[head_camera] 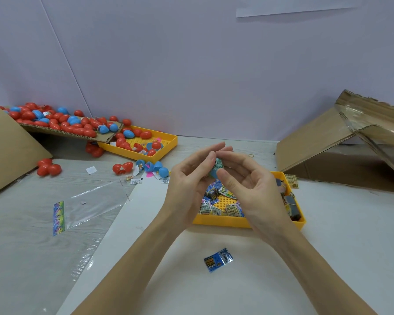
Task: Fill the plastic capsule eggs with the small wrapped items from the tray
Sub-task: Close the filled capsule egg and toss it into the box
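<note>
Resting between both hands' grip, blue capsule egg.

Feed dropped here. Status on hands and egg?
Left hand and right hand both grip blue capsule egg, packet tucked in, over yellow tray. Stray packet on table. Nothing blocking.

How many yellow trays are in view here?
2. One yellow tray sits under the hands, holding wrapped packets; the other yellow tray lies far left by the cardboard, holding eggs. Cardboard may hide others.
</note>
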`<state>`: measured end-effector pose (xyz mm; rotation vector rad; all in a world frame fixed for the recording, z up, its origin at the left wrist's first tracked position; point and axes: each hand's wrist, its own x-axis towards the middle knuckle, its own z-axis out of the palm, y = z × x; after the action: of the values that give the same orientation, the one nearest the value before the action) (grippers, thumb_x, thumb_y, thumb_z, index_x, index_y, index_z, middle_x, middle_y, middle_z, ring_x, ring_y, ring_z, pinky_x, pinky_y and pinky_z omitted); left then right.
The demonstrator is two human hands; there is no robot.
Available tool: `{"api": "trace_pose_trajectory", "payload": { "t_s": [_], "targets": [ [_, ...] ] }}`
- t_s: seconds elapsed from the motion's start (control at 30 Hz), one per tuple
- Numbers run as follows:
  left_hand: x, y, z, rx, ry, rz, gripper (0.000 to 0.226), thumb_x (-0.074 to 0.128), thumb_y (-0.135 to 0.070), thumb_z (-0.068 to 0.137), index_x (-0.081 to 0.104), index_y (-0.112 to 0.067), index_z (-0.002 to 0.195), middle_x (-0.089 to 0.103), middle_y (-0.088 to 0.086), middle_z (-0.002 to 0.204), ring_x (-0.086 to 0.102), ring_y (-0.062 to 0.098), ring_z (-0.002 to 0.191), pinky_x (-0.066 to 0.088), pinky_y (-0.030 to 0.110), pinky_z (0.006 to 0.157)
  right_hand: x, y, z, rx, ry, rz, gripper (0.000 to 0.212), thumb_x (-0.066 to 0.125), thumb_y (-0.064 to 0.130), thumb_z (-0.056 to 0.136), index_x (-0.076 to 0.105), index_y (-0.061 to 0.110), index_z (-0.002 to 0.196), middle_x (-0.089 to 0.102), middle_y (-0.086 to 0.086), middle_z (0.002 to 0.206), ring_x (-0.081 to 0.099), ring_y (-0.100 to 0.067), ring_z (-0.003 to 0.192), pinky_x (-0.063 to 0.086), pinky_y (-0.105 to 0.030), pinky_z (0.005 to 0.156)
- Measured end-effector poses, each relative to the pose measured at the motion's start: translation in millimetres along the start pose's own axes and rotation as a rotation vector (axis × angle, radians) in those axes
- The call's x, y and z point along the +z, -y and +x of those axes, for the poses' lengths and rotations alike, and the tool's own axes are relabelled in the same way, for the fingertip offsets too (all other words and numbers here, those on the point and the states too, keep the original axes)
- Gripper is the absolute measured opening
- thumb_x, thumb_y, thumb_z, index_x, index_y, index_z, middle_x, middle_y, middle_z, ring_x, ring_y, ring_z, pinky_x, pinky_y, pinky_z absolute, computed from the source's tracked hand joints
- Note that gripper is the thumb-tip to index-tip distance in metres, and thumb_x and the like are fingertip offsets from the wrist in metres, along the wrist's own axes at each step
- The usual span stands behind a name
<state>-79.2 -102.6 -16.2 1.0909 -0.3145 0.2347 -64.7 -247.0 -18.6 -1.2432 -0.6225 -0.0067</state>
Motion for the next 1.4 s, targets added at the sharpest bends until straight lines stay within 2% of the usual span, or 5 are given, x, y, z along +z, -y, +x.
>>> {"api": "trace_pose_trajectory", "payload": {
  "t_s": [0.23,0.57,0.93,1.17,1.4],
  "targets": [
    [-3,-3,2,-0.059,0.047,-0.007,0.035,0.058,-0.016,0.100,0.064,-0.006,0.132,0.065,0.017,0.133,0.059,0.030,0.130,0.053,0.035,0.101,-3,3,0,-0.034,0.015,-0.068,0.044,0.070,0.004,0.092,0.057,0.018,0.133,0.072,-0.002,0.123,0.066,-0.018,0.121,0.055,-0.030,0.099],
    [-22,-13,6,0.068,-0.016,0.626,0.012,0.068,-0.023,0.097,0.066,-0.012,0.103,0.072,-0.005,0.121,0.068,0.016,0.115,0.058,0.044,0.096,-14,1,5,-0.049,-0.022,-0.224,0.060,0.076,0.017,0.086,0.048,0.017,0.140,0.074,0.003,0.121,0.067,-0.017,0.119,0.055,-0.029,0.098],
    [-28,-18,5,-0.019,0.065,0.697,0.013,0.072,-0.026,0.093,0.069,-0.014,0.097,0.075,-0.004,0.114,0.074,0.019,0.100,0.060,0.033,0.088,-22,1,6,-0.042,0.016,-0.331,0.066,0.079,0.021,0.083,0.046,0.022,0.140,0.074,0.005,0.118,0.069,-0.015,0.114,0.056,-0.025,0.094],
    [-29,-23,4,-0.197,0.184,0.471,0.010,0.068,-0.017,0.094,0.070,-0.007,0.091,0.066,-0.001,0.134,0.067,0.021,0.120,0.057,0.034,0.093,-33,9,7,0.058,0.143,-0.305,0.073,0.080,0.016,0.083,0.043,0.025,0.146,0.076,0.000,0.116,0.072,-0.022,0.110,0.059,-0.031,0.092],
    [-23,-16,2,-0.193,0.199,0.484,0.027,0.066,-0.024,0.092,0.068,0.002,0.099,0.065,0.004,0.128,0.065,0.029,0.118,0.057,0.043,0.098,-42,11,9,0.075,0.167,-0.320,0.081,0.083,0.017,0.078,0.043,0.025,0.148,0.076,-0.004,0.112,0.071,-0.021,0.113,0.058,-0.038,0.097]
  ]
}}
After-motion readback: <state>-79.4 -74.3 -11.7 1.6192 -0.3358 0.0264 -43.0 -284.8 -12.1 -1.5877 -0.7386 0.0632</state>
